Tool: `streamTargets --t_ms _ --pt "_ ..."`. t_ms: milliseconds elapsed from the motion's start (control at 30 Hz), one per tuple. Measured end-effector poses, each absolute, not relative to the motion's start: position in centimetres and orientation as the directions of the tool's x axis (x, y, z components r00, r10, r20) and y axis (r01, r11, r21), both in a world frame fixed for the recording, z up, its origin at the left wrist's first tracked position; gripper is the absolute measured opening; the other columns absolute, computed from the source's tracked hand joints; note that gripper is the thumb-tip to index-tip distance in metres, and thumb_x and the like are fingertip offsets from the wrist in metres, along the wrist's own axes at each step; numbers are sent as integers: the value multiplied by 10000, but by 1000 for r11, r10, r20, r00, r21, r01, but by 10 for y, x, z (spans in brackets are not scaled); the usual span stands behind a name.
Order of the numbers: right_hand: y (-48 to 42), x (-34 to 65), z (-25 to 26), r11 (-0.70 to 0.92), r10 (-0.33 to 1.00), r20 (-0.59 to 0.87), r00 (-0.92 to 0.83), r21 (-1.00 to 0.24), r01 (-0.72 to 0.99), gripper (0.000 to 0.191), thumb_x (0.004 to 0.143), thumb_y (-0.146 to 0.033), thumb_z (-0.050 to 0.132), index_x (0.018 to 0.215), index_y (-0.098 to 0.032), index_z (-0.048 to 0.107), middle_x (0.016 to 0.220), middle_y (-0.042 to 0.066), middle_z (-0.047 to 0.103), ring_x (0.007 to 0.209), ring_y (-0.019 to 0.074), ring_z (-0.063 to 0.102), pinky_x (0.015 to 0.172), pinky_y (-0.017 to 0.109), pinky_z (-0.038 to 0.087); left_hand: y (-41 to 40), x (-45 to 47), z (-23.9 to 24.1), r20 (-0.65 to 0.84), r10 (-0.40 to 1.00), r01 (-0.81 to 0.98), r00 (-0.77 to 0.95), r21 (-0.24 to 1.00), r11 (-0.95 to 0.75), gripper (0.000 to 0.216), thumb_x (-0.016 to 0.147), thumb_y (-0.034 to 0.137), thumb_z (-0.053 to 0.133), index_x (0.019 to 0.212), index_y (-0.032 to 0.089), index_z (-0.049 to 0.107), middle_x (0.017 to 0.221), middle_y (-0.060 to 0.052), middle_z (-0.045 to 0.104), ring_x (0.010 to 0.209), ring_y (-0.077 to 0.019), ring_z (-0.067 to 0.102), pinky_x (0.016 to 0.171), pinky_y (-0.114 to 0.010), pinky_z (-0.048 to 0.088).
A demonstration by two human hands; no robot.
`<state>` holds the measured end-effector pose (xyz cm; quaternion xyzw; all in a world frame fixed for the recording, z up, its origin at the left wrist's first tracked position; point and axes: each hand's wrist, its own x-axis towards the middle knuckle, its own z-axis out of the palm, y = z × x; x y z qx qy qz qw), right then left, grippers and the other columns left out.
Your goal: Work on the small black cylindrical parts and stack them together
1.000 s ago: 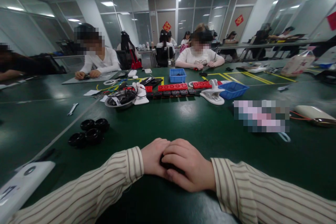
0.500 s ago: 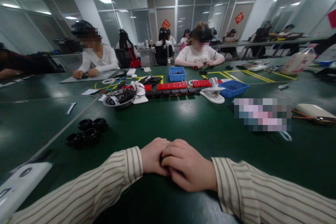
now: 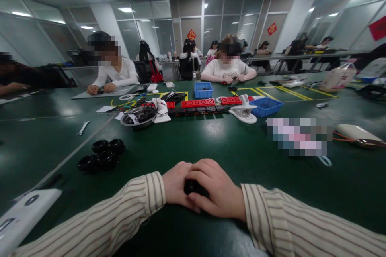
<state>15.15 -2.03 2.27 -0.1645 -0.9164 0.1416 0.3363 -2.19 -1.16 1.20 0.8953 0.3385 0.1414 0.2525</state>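
Both hands are together at the near middle of the table, around a glossy black rounded piece (image 3: 196,188). My left hand (image 3: 176,184) is closed on its left side, its fingers mostly hidden behind the other hand. My right hand (image 3: 215,188) curls over the top and right, with the thumb below. Most of the piece is covered, so its exact kind cannot be made out. To the left, several shiny black ring-shaped pieces (image 3: 106,159) stand close together on the green table (image 3: 157,144).
A white device (image 3: 33,213) lies at the near left, a wrench (image 3: 83,127) beyond it. Across the middle are a bowl of cables (image 3: 140,122), red power strips (image 3: 197,103), a white clip stand (image 3: 243,111) and blue bins (image 3: 267,106), (image 3: 203,89). Co-workers sit opposite.
My right thumb and fingers have spread apart, exposing more of the black piece between my hands. The camera view has tilted up slightly.
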Motion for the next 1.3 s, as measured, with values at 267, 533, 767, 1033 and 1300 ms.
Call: streamTargets --t_ms 267,533,767,1033,1300 --pt "-21 149 22 884 441 473 -763 -376 278 179 800 -256 475 897 -128 555 870 88 558 806 191 463 721 342 401 -10 -21 6 98 695 581 713 472 -663 368 560 345 724 848 169 574 838 -13 592 789 -209 553 735 -317 408" --pt "-19 149 22 946 227 545 -807 -319 50 179 719 -132 405 801 -151 563 874 77 571 865 182 498 777 337 400 -6 -25 -1 102 662 538 742 497 -681 322 533 311 717 786 178 569 820 11 602 778 -191 554 768 -300 403" --pt "-21 151 24 945 225 598 -769 -328 22 202 733 -152 405 867 -162 556 937 84 563 924 194 485 819 357 400 -8 -24 7 115 667 514 736 547 -661 378 604 450 690 847 184 576 874 -10 608 860 -219 559 824 -331 415" --pt "-20 151 20 869 482 513 -710 -384 313 253 797 -370 494 894 -142 546 894 92 530 819 205 447 728 363 391 -10 -19 15 162 652 456 741 591 -665 466 607 454 699 965 188 563 999 -39 590 907 -229 554 809 -328 428" --pt "-21 149 22 900 402 517 -755 -375 223 149 794 -206 433 871 -141 543 866 84 560 796 184 471 714 334 395 -10 -21 5 86 707 596 702 473 -649 292 561 293 697 793 177 562 818 5 588 756 -190 552 730 -290 417"
